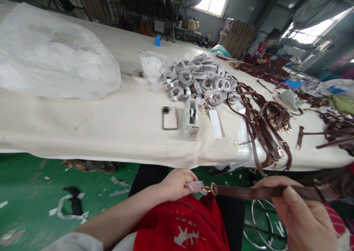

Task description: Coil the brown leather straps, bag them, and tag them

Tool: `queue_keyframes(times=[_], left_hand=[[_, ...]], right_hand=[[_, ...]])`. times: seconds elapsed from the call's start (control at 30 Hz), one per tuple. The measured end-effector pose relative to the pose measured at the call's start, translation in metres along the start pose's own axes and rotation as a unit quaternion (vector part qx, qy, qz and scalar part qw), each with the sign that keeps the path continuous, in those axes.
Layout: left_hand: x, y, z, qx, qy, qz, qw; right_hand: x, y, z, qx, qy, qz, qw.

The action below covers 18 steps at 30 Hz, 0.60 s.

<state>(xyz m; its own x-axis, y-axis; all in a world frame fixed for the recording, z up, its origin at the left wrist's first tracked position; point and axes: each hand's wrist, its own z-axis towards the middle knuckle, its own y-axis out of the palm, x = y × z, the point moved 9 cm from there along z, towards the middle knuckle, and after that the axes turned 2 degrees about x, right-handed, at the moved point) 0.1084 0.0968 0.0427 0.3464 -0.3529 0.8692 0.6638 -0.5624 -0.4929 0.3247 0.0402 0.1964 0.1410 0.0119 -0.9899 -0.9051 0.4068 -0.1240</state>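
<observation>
I have the brown leather strap point(249, 192) stretched nearly level across the lap, in front of the near edge of the white table point(116, 133). Its long axis runs left to right, dipping slightly under the fingers at the right. The right hand point(306, 210) has it pinched, thumb over the near face and the other fingers behind, closed down with no gap that I can make out.

At the strap's left end sits the gold clasp point(210, 189), and that is the point I judge everything turns on: it lies just right of the left hand point(182, 184) and well apart from the right, so the left is the nearer one. The left fingertips are drawn together on a pale strip point(197, 187), which reaches rightward from them to the clasp, roughly in line with the strap. (Whether it passes through the metal or only lies against it, I can't tell from here.)

Beyond the hands, up on the table, I see the tape dispenser point(190, 124) and, farther back, a heap of wrapped coils point(204, 76); more brown straps point(260, 133) lie to the right.
</observation>
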Motion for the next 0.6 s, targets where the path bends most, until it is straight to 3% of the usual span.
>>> queue_keyframes(times=[0.13,0.23,0.43,0.6], left_hand=[[0.012,0.001,0.002,-0.009,0.032,-0.042,0.999],[0.015,0.003,0.002,-0.021,0.040,-0.063,0.997],[0.003,0.006,0.003,-0.022,0.005,-0.009,1.000],[0.004,0.008,0.004,-0.032,0.007,0.003,0.999]], right_hand=[[0.021,0.001,0.010,-0.088,-0.001,-0.015,0.996],[0.029,-0.005,0.014,-0.105,-0.001,-0.029,0.994],[0.015,-0.020,0.005,-0.017,-0.009,0.015,1.000],[0.003,-0.015,0.000,-0.015,-0.007,0.032,0.999]])
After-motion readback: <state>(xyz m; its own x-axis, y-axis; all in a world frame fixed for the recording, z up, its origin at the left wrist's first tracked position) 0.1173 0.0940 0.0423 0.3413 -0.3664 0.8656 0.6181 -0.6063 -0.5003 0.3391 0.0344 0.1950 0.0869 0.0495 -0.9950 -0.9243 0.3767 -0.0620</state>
